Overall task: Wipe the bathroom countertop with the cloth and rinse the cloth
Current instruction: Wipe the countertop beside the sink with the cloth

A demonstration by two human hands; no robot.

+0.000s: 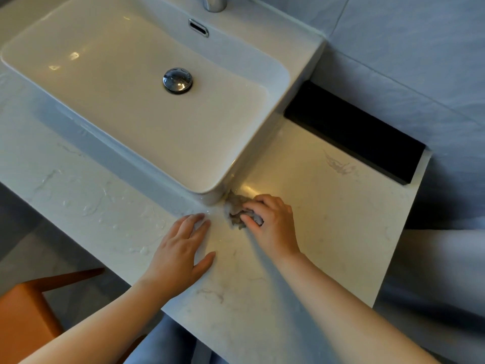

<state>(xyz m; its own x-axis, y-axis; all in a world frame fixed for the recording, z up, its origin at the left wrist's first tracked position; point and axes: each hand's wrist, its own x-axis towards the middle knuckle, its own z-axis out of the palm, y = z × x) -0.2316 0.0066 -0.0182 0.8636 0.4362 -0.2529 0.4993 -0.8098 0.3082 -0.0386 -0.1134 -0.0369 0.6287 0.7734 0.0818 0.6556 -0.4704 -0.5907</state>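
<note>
A small crumpled grey-white cloth (237, 206) lies on the white marble countertop (328, 219), pressed against the front right corner of the white sink basin (236, 164). My right hand (270, 222) grips the cloth, fingers curled over it. My left hand (183, 248) rests flat on the countertop just left of the cloth, fingers spread and holding nothing. Streaks and drops of water lie on the countertop to the left of my left hand.
The basin has a chrome drain plug (178, 80), an overflow slot (198, 28) and a chrome tap base (214, 2) at the back. A black recess (354, 130) borders the countertop's far right side. An orange stool (29, 311) stands below left.
</note>
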